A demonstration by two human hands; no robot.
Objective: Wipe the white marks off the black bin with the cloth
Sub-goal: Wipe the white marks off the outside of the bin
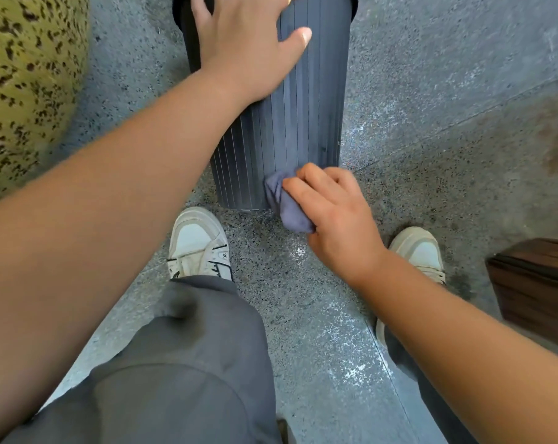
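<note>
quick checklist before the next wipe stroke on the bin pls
1. Bin braced: ok. The left hand lies flat on the upper side of the black ribbed plastic bin.
2. Cloth held: ok. The right hand grips the bunched grey-blue cloth.
3. Cloth on the bin: ok. It touches the bottom edge.
4. White marks left: cannot tell. A small pale speck shows at the bin's lower right edge; the far side is hidden.
5. Feet clear: ok. The white sneaker stands just short of the bin on the speckled grey floor.
</note>
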